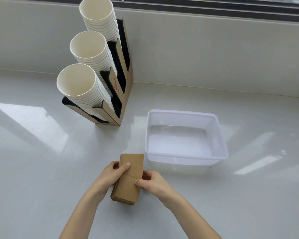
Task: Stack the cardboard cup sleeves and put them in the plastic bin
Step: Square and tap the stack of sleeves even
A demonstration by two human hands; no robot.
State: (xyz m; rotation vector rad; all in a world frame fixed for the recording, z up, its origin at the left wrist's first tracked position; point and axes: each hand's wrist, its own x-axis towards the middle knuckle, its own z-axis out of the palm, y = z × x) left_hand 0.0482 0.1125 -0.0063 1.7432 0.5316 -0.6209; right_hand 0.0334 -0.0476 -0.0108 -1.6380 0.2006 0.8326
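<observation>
A stack of flat brown cardboard cup sleeves (130, 176) lies on the white counter near the front, long side pointing away from me. My left hand (111, 175) grips the stack's left edge, thumb on top. My right hand (152, 181) holds the right edge, thumb pressed on the top sleeve. The clear plastic bin (222, 135) stands with nothing in it just to the right and beyond the stack, its near left corner close to the stack's far end.
A cardboard cup dispenser (123, 94) with three tilted columns of white paper cups (83, 87) stands at the back left. A low wall and window ledge (214, 40) run along the back of the glossy counter (41, 169).
</observation>
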